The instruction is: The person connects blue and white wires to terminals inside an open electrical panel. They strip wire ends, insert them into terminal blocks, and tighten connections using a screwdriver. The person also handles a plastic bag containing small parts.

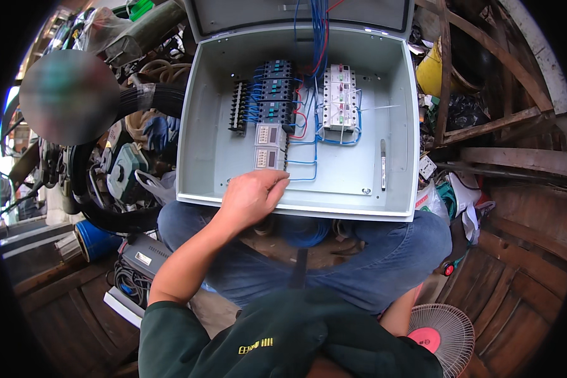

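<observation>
My left hand (253, 195) reaches over the front edge of an open grey metal enclosure (217, 167). Its thumb and forefinger pinch together at the end of a blue wire (305, 179), beside the lower of two stacked grey modules with small displays (271, 157). The fingers partly hide the contact. Above these modules stand several black contactors (277, 91), with a black terminal strip (238, 106) to their left. White circuit breakers (340, 97) stand to the right, wired in blue. Part of my right arm (400, 315) shows beside my knee; my right hand is out of sight.
A black-and-silver pen (383, 165) lies inside the enclosure at right. Blue and red wires (320, 34) hang over its back edge. A white zip tie (378, 108) sticks out from the breakers. Black coiled tubing (85, 183) lies left; a fan (444, 337) stands lower right.
</observation>
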Demonstrator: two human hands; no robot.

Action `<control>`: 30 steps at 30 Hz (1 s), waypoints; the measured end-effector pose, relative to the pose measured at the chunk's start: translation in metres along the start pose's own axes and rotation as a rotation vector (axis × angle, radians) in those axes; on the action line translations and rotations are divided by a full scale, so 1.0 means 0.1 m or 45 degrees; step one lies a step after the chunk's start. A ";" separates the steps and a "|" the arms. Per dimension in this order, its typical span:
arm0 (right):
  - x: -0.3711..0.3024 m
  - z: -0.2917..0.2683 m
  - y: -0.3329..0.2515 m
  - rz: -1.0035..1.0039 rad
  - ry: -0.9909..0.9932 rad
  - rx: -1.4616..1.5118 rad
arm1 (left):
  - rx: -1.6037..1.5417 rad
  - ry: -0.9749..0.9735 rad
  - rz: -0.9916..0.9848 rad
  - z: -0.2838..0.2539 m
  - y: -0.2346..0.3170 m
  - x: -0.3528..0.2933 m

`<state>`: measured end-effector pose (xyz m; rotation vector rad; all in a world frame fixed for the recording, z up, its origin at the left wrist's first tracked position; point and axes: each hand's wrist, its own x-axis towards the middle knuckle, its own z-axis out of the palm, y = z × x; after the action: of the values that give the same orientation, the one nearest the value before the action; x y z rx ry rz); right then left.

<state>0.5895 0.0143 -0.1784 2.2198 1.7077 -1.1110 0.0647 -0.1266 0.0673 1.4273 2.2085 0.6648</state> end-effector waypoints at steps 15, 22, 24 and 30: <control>-0.99 -2.21 -1.67 -0.473 0.621 0.513 | 0.099 -0.111 0.679 -0.06 -0.10 -0.06; -0.95 -1.39 -4.17 -1.677 0.357 -0.034 | 0.067 0.120 0.647 0.08 -0.14 -0.14; -0.78 -1.18 -4.43 -1.897 0.334 -0.429 | 0.044 0.148 0.663 0.11 -0.17 -0.15; -0.55 -0.86 -4.35 -1.889 0.483 -0.686 | -0.008 0.216 0.685 0.17 -0.20 -0.16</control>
<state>0.2425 0.1681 0.0579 0.6056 3.3224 -0.1197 0.0664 -0.1456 0.0434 2.0516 1.9327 0.9958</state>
